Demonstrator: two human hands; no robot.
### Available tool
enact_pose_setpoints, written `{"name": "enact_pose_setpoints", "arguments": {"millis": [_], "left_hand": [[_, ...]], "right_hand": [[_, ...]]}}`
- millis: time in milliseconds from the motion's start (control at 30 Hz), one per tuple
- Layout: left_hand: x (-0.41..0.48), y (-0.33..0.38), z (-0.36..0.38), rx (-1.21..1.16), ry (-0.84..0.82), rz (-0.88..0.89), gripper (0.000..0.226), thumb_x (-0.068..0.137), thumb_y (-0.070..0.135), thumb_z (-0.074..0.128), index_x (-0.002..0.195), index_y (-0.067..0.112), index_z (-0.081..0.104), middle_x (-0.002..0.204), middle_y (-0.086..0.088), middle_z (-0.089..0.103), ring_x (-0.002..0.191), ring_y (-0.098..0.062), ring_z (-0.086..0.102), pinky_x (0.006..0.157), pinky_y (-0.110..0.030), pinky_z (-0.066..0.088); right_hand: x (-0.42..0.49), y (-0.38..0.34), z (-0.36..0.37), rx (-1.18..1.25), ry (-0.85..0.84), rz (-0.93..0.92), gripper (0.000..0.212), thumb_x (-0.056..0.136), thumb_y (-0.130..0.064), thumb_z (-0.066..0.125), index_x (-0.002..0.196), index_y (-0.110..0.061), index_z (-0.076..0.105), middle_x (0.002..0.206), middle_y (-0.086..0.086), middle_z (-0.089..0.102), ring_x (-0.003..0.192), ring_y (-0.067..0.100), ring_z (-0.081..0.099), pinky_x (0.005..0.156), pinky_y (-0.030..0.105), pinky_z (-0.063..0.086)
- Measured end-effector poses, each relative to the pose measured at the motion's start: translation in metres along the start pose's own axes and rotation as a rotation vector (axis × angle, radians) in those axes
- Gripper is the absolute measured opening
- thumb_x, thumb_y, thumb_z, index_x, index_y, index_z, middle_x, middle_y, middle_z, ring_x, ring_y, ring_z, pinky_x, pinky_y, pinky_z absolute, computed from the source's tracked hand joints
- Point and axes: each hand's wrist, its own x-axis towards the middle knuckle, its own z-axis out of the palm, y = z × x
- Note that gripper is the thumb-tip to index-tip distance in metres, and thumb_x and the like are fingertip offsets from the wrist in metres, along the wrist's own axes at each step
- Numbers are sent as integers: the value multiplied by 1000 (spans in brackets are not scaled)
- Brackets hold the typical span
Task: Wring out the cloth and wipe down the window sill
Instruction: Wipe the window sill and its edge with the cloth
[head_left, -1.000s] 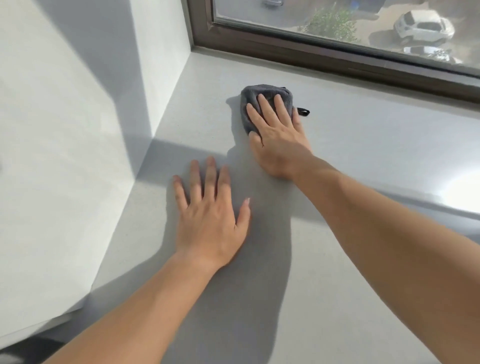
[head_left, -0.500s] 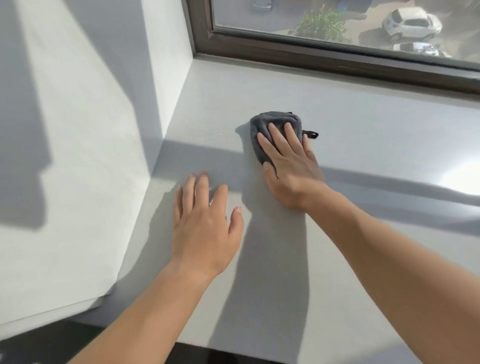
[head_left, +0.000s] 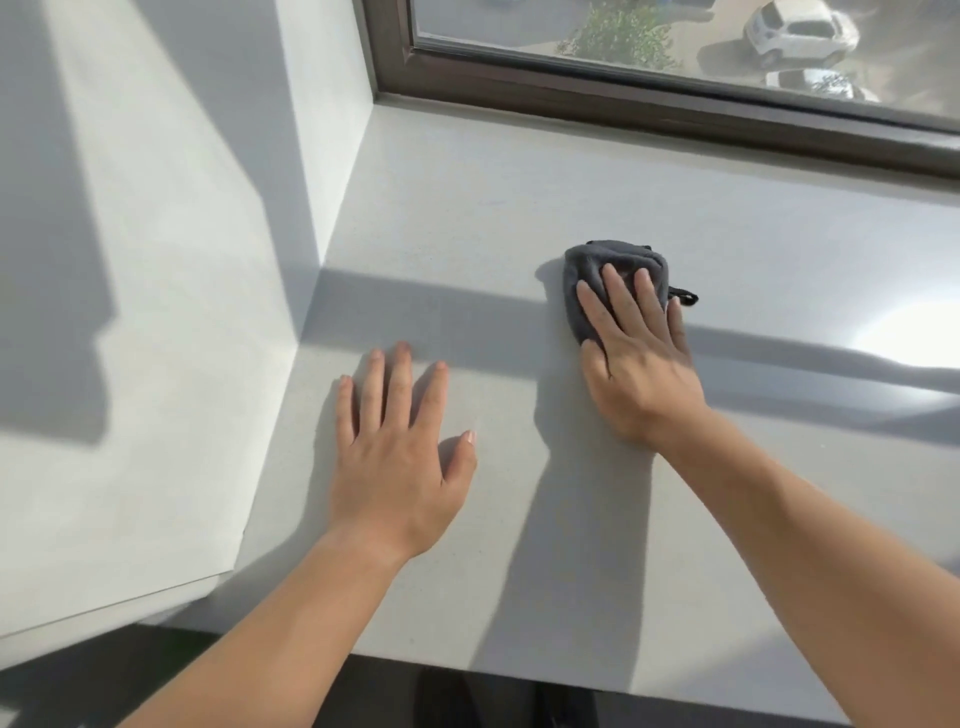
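A bunched dark grey cloth (head_left: 602, 262) with a small black loop lies on the pale grey window sill (head_left: 467, 218), right of centre. My right hand (head_left: 636, 358) presses flat on the cloth, fingers spread over its near half and hiding it. Left of it, my left hand (head_left: 397, 447) rests palm down on the bare sill with fingers apart, holding nothing.
A brown window frame (head_left: 623, 111) runs along the sill's far side, with glass above it. A white wall reveal (head_left: 156, 312) closes the sill on the left. The sill's front edge (head_left: 519, 670) drops to a dark floor below.
My right hand has pulled the cloth back from the window frame toward me and to the right. The left hand stays planted on the sill.
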Motion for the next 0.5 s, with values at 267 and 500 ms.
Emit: {"name": "enact_pose_setpoints", "arguments": {"millis": [267, 500], "left_hand": [[1, -2, -1, -173, 77, 1, 69, 87, 38, 29, 150, 9, 28, 163, -13, 20, 153, -26, 5, 123, -50, 0], [-34, -13, -8, -94, 26, -16, 60, 93, 43, 23, 149, 21, 29, 164, -14, 12, 152, -29, -2, 123, -51, -2]], "right_hand": [[-16, -82, 17, -10, -33, -241, 67, 94, -43, 22, 160, -30, 17, 169, -1, 7, 155, 27, -7, 124, 50, -8], [-63, -17, 10, 19, 42, 244, 68, 94, -41, 21, 160, -29, 15, 170, -4, 1, 155, 23, -10, 125, 49, -4]]}}
